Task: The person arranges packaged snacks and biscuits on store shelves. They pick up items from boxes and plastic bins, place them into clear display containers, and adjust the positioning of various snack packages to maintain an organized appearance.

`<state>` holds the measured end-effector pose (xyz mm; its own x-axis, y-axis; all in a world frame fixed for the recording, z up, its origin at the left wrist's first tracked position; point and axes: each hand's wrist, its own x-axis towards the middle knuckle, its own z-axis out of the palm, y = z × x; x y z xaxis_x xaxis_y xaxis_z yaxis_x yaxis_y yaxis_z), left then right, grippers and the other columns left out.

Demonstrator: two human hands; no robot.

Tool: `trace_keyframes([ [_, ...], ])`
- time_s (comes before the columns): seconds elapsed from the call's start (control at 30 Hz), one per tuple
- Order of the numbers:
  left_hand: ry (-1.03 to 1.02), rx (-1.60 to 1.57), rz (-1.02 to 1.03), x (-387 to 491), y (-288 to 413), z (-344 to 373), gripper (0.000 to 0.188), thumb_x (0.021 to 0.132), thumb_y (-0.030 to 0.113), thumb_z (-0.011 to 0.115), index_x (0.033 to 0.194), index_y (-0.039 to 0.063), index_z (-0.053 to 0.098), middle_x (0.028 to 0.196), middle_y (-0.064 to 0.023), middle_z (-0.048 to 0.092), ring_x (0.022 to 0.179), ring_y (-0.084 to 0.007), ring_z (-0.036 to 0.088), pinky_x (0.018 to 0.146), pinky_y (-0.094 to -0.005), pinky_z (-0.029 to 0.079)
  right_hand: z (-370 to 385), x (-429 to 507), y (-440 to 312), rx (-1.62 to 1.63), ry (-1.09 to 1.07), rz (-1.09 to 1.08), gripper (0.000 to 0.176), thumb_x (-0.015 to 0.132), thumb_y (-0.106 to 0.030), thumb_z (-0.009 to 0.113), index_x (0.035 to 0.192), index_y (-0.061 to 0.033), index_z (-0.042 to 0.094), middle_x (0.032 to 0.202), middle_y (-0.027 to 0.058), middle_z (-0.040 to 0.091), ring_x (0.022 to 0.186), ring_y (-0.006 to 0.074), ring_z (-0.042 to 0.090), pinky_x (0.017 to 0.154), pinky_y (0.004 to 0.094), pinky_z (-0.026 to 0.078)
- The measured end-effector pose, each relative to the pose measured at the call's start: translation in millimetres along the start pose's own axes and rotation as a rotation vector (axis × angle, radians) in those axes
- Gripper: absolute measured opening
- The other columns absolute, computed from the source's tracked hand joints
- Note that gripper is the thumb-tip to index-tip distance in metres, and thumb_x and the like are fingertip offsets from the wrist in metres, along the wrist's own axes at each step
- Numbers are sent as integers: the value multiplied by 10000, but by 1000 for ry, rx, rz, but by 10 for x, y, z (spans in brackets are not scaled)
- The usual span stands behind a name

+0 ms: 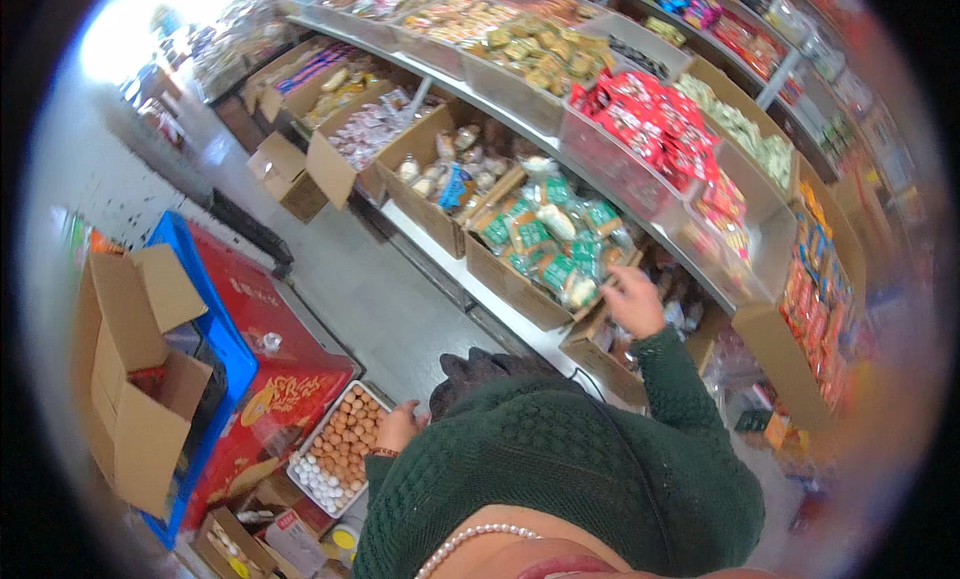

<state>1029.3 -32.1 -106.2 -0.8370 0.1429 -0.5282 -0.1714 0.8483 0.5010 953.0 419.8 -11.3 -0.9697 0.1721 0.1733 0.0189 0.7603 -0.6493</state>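
My right hand [634,301] reaches to the near corner of a cardboard box [517,294] on the lower shelf. The box is full of clear-and-green wrapped packs [559,271] that look like small breads or cakes. My fingertips are at the box's edge, beside a pale pack; blur hides whether they touch or grip anything. Low at my side hangs my left hand [399,429], with nothing visible in it and its fingers apart. Nearest to it is a white tray [301,480] of brown eggs [349,429] and white eggs [322,483].
Clear plastic bins [517,99] of wrapped sweets and red packets [652,121] line the shelf above. Another box [420,204] of snacks adjoins on the left. Across the grey aisle floor [360,279] stands a red display [255,384] with a blue rim, bearing an open carton [135,399].
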Motion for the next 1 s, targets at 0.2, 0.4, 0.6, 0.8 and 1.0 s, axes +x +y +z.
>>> trace_keyframes([
  [0.2,-58,70,77,171,286,-70,416,903,351,610,1192,51,620,1052,-225,666,988,-393,635,836,-464,507,-297,-145,355,-124,135,60,219,833,-140,652,989,13,651,899,175,649,794,310,638,727,382,509],
  [0.4,-69,34,331,530,819,-14,387,917,351,592,1110,17,621,1038,-219,659,991,-383,625,842,-467,500,39,-649,702,96,-103,246,247,834,-135,678,1023,24,686,858,134,698,729,202,650,688,336,521],
  [0.6,-125,54,270,629,574,-100,444,921,375,592,1206,35,593,1084,-209,647,1015,-387,618,865,-459,501,523,-339,551,196,-210,182,243,832,-133,710,1012,28,686,825,108,691,720,156,635,690,308,518],
  [0.8,6,-61,190,997,-139,-492,401,920,356,586,1166,41,605,1100,-212,642,1025,-388,613,878,-470,489,1328,530,-143,175,-383,31,220,836,-124,709,994,26,679,860,118,687,741,172,641,690,307,514],
  [1.0,324,-198,-8,1265,-946,-1591,378,904,322,621,1150,35,618,1054,-208,654,997,-383,621,852,-455,499,2528,1599,-1376,187,-488,-214,199,834,-116,710,984,10,675,857,144,676,743,210,646,690,319,513],
])
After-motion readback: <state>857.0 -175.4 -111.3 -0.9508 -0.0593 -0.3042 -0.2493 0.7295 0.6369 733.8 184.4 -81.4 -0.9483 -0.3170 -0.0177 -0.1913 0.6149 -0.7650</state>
